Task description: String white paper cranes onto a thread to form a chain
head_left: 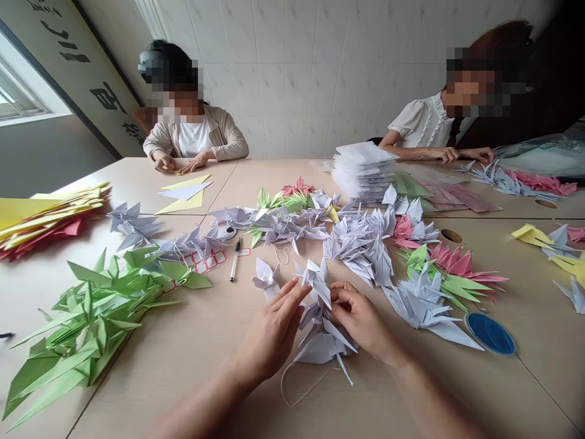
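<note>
A stack of white origami cranes (326, 344) lies in front of me, with a loop of cord (292, 399) trailing from its near end. My left hand (272, 332) grips the stack's left side, its fingers fairly straight against the upper white crane (317, 280); the thumb is hidden. On the other side, my right hand (359, 314) pinches the same crane's edge with bent fingers. A single white crane (266, 278) rests just beyond my left fingertips. Past both hands spreads a large bunch of white cranes (361, 244).
Green cranes (100, 317) and stacked yellow and red paper (50, 222) are at left. A pen (235, 259) lies mid-table. Pink cranes (457, 262) and a blue round lid (491, 333) are at right. Plastic packets (363, 171) stand behind. Two people sit opposite, handling paper.
</note>
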Available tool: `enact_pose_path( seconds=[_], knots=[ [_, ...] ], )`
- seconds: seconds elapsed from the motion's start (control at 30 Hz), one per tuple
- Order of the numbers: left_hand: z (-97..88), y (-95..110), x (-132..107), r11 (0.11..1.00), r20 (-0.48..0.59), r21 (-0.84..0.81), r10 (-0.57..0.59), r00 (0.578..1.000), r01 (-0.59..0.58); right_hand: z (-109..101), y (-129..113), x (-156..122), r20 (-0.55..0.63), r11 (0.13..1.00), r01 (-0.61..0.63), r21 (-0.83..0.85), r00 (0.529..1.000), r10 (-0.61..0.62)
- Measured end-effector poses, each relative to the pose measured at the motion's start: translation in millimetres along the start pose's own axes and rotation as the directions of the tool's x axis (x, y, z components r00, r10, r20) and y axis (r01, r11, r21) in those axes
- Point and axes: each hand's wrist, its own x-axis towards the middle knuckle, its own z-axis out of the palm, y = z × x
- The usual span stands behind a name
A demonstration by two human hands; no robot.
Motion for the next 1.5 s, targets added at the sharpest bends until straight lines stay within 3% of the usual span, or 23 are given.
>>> enact_pose_path(
  seconds=[0.37,0.67,0.9,1.13,1.33,1.5],
  knots=[
    [3.7,-5,-1,0.998,-0.05,0.042,-0.04,0.998,0.042,-3,3,1,-0.034,0.998,-0.037,-0.058,0.999,0.035],
    [2.7,-2,0,0.997,-0.096,0.027,-0.065,0.993,0.068,-6,-8,0,0.048,0.996,-0.082,-0.033,0.995,0.083],
    [1.8,-4,0,0.999,-0.069,0.043,0.032,0.997,-0.029,-2,-8,-1,0.055,0.996,-0.081,-0.032,0.995,0.083],
    [-6.2,2,2,0.966,0.003,0.078,0.246,0.969,-0.246,-1,-2,0,0.022,0.997,-0.038,-0.066,0.999,0.039],
    [-9.7,7,6,0.967,0.04,-0.062,0.251,0.967,-0.248,0,-2,-1,0.016,0.995,0.02,-0.095,1.0,-0.019],
    [-4.7,2,4,0.968,-0.076,0.003,0.249,0.966,-0.249,1,-6,-2,-0.018,0.99,0.066,-0.127,0.997,-0.069]
  ],
)
